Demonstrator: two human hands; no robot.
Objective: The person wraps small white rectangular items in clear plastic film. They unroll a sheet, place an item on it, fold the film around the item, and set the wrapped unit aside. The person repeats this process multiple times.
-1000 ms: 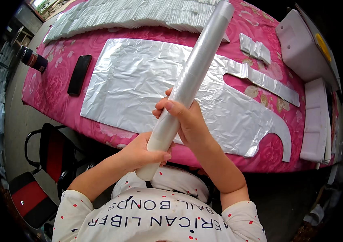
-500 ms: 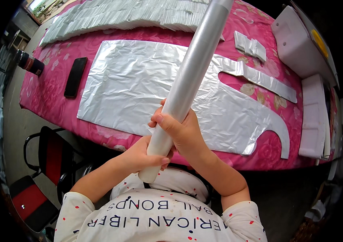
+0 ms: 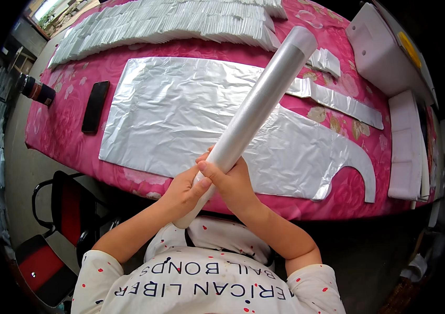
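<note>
Silvery plastic-film roll gripped near lower end by left hand, right hand; tilted over flat T-shirt bags.

Head feed bright mid-frame; I read daylight from upper left, where the opening burns nearly white. Glare runs along the plastic roll and glints on the creased silvery sheet. Deep shadow beneath the table, whose front edge the fisheye bows. Centre reads sharp to me; margins soft, rim black, heaviest at right
</note>
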